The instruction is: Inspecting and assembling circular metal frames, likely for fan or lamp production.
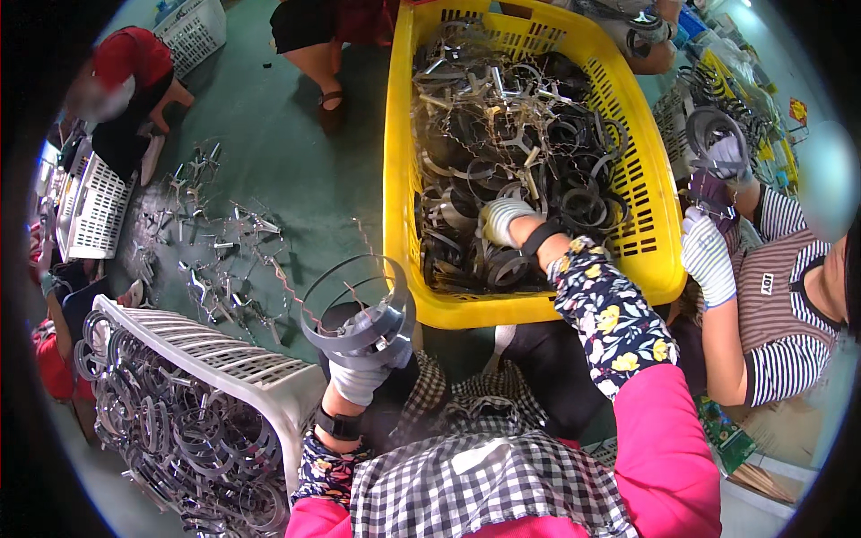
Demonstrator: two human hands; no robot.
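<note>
My left hand (358,380), in a pale glove, is closed around a grey metal ring frame (401,309) left of the yellow basket. Thin brown wires and small metal fittings show inside the frame's bands. My right hand (507,221), gloved too, reaches into the yellow plastic basket (659,193). Its fingers bend down among dark and grey rings (583,204); what they grip, if anything, is hidden. Beyond that hand, three-armed metal brackets with twisted wires (516,134) lie heaped on top of the rings.
A white basket (282,394) full of grey ring frames stands at the near left. Loose brackets (220,287) are scattered on the green floor. At the right, a co-worker (762,305) with striped gloves holds rings. Other people and white baskets (94,211) are farther off.
</note>
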